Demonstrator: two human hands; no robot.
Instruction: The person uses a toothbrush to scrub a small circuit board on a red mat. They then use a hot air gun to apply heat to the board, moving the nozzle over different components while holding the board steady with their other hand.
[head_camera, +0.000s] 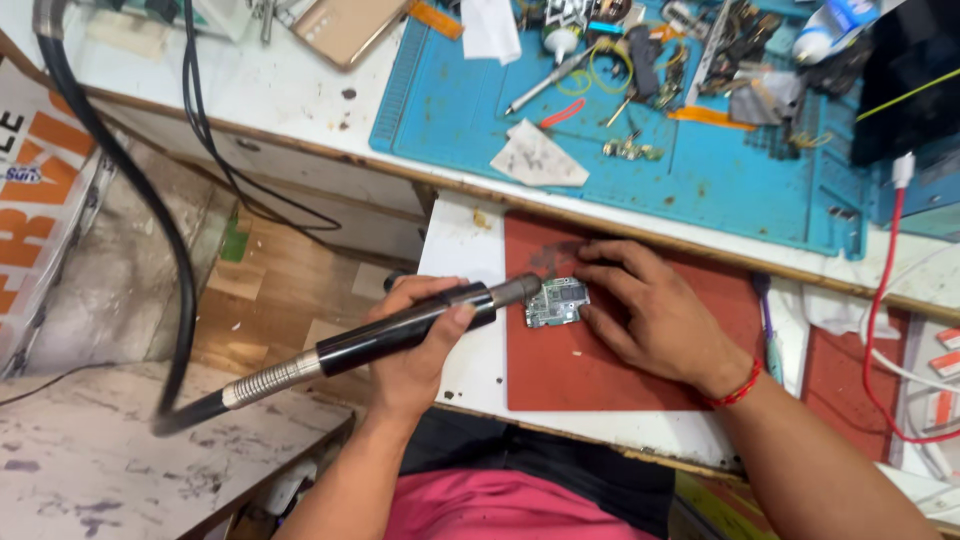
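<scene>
Small green circuit board — flat on red mat

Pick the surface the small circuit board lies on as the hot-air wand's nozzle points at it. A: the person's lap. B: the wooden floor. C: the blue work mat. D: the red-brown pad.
D: the circuit board lies on the red-brown pad, steadied by the right hand, while the left hand holds the wand; the blue mat lies farther back.
</scene>
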